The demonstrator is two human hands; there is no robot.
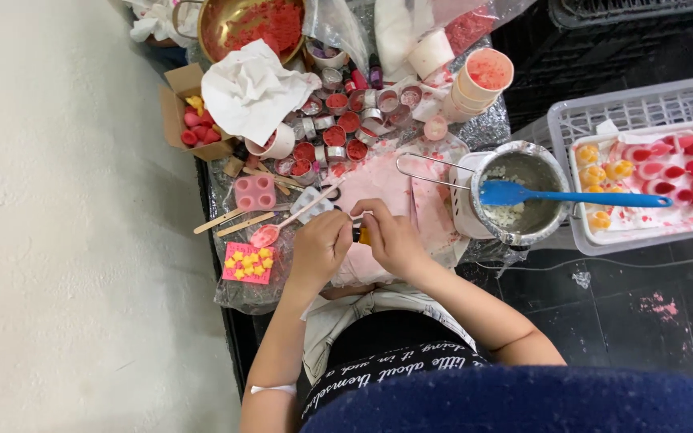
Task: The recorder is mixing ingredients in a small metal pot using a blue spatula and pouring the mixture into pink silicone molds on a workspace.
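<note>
Head | left hand [320,244], right hand [392,238] curled round small bottle [360,234], seemingly.

Two hands, left hand [320,244] and right hand [391,238], one blue spatula [571,196] in one metal pot [553,172], one brass bowl [218,20], one pink four-cavity mould [254,192], two flat wooden sticks [234,220], one white crate [631,108], one stack of paper cups [479,80]
</note>
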